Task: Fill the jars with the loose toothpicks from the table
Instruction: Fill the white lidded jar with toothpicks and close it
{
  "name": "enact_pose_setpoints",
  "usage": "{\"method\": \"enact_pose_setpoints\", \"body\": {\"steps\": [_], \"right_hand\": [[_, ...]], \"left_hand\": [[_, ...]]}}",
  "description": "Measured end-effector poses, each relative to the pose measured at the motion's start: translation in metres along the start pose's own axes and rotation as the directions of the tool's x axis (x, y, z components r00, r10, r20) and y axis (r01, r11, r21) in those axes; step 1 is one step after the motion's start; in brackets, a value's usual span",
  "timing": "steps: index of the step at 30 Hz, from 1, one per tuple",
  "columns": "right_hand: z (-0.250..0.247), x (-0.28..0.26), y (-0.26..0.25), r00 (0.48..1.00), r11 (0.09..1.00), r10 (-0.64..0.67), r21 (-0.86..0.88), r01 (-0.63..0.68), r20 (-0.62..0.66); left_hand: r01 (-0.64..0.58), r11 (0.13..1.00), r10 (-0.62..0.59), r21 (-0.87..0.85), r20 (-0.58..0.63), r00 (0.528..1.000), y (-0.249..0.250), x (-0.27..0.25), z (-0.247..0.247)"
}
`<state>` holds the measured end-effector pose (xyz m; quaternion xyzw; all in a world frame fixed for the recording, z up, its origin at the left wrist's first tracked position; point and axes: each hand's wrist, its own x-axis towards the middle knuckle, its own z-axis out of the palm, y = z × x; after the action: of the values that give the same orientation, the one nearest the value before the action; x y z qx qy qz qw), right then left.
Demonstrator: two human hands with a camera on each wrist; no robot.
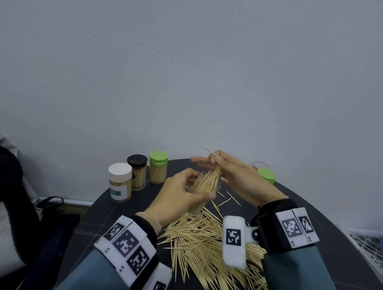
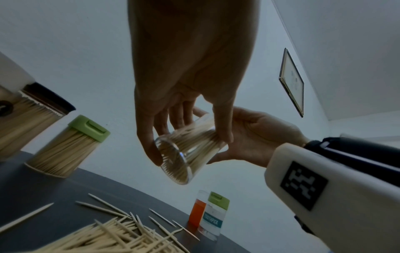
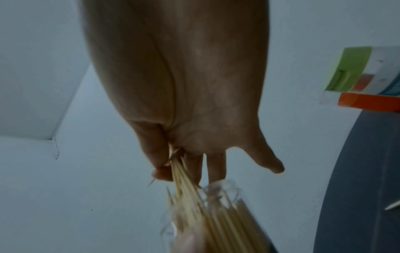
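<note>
My left hand (image 1: 182, 196) grips a clear plastic jar (image 2: 186, 152), lifted off the table and tilted, with toothpicks fanning out of its mouth. My right hand (image 1: 227, 170) pinches the upper ends of a bundle of toothpicks (image 1: 208, 180) between thumb and forefinger, their lower ends inside the jar; its other fingers are stretched out. In the right wrist view the bundle (image 3: 184, 181) runs from the thumb down into the jar's mouth (image 3: 216, 193). A large heap of loose toothpicks (image 1: 204, 243) lies on the dark round table (image 1: 316, 223) beneath my wrists.
Three closed jars full of toothpicks stand at the table's back left: white lid (image 1: 119, 180), dark lid (image 1: 137, 170), green lid (image 1: 158, 167). A green-lidded jar (image 1: 266, 175) and a clear jar with an orange label (image 1: 259, 166) stand back right. A dark bag (image 1: 11, 211) sits left.
</note>
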<state>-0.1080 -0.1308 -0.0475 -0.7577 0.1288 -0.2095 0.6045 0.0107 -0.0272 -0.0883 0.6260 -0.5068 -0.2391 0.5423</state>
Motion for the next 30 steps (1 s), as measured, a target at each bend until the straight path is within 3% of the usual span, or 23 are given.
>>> {"method": "enact_pose_setpoints", "body": {"steps": [4, 12, 15, 19, 24, 27, 30], "right_hand": [[0.001, 0.000, 0.000, 0.999, 0.991, -0.048, 0.127, 0.045, 0.018], [-0.004, 0.002, 0.007, 1.000, 0.992, 0.008, 0.122, -0.010, 0.017], [-0.003, 0.003, 0.007, 0.999, 0.990, -0.032, 0.135, 0.030, 0.012], [-0.001, 0.004, 0.008, 0.985, 0.991, -0.093, 0.077, 0.105, -0.148], [-0.006, 0.003, 0.007, 0.916, 0.984, -0.112, 0.084, 0.156, -0.385], [-0.009, 0.000, 0.005, 0.919, 0.988, -0.127, 0.031, 0.150, -0.374], [-0.010, 0.000, 0.005, 0.952, 0.994, -0.107, -0.018, 0.106, -0.286]], "left_hand": [[0.004, 1.000, -0.004, -0.005, 0.012, 1.000, -0.001, 0.001, 0.000], [0.016, 1.000, -0.016, 0.001, 0.013, 1.000, -0.004, 0.003, -0.002], [0.014, 1.000, -0.014, 0.001, 0.014, 1.000, -0.005, 0.003, -0.001], [0.008, 1.000, -0.008, 0.011, 0.017, 1.000, -0.004, 0.002, -0.002], [0.002, 1.000, -0.003, 0.023, 0.027, 1.000, -0.002, 0.001, -0.003], [0.003, 1.000, -0.003, 0.008, 0.019, 1.000, -0.001, 0.001, -0.003], [0.004, 1.000, -0.004, -0.002, 0.005, 1.000, -0.001, 0.001, -0.004]]}}
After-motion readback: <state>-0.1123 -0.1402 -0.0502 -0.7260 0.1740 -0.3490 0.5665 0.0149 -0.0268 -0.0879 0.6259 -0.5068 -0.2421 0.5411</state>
